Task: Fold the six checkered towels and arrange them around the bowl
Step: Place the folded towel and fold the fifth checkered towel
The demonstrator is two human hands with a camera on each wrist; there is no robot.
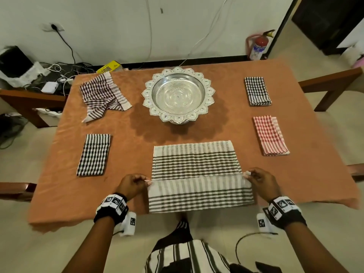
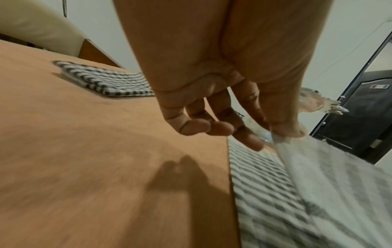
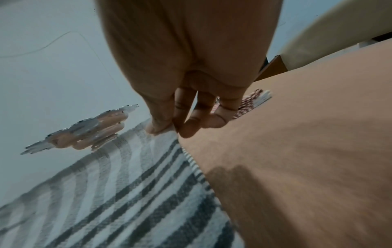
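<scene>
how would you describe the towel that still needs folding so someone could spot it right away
Start at the silver bowl in the middle of the orange table. Look to its left, at the far left corner: the crumpled towel lies there. Unlike the neat folded rectangles nearby, it is rumpled, brownish-checked, with loose corners.

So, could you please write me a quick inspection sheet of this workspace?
Surface: table under an orange cloth.
Job's things: ornate silver bowl at centre; three folded towels, black-checked, red-checked, black-checked; one crumpled brown-checked towel; one grey-striped towel half folded.
Clutter: nothing seen on the table.
Hands: left hand and right hand each pinch a near corner of the grey-striped towel.
Cables: tangle on the floor, far left.
Surroundings: red fire extinguisher by the wall.
</scene>
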